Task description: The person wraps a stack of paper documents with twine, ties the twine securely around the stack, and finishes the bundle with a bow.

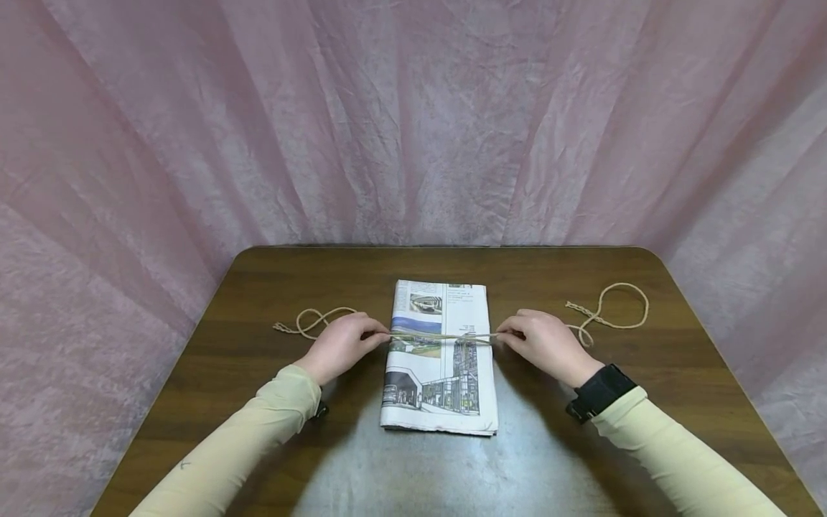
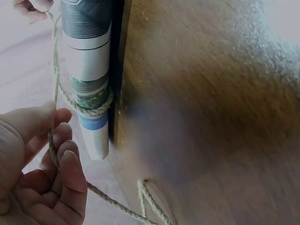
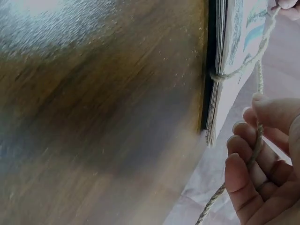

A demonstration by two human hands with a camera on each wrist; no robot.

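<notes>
On the middle of the bench [image 1: 258, 287] lies our folded newspaper [image 1: 439, 380], flat, with a string [image 1: 446, 336] pulled tight across it, most likely so the pages stay together. Our left hand [image 1: 339, 346] and right hand [image 1: 549, 345] sit at the two sides, fingers [image 2: 65, 159] curled round the string, loose ends trailing behind each. Pictures of buildings show on the page, but the words are too small to read.
</notes>
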